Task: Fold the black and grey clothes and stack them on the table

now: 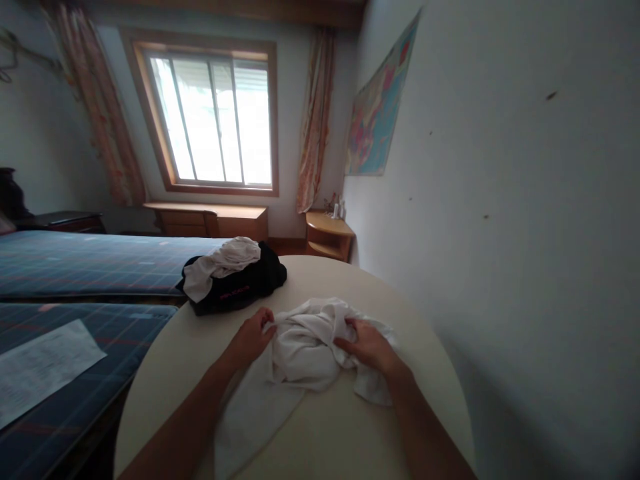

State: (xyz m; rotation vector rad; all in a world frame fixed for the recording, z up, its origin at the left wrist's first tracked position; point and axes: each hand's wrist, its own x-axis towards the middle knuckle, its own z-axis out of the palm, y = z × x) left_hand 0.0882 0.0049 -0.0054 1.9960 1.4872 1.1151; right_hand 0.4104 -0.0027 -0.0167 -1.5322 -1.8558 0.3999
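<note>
A crumpled white cloth garment (310,353) lies bunched on the round cream table (340,440), one long flap of it spreading toward the near edge. My left hand (255,337) pinches its left side between thumb and fingers. On the right, my right hand (367,343) has thumb and fingers closed on a fold of the same fabric. What kind of garment it is cannot be made out. Past my left hand, a black cloth item (235,293) with pinkish lettering sits in a heap, and another crumpled white cloth (230,257) rests on top of it.
Blue plaid mattresses (125,263) stand at the left, with a sheet of paper (45,367) on the nearer one. A white wall (525,267) runs close along the right. Behind the table are a corner shelf (330,227) and a low wooden desk (240,217) under the window.
</note>
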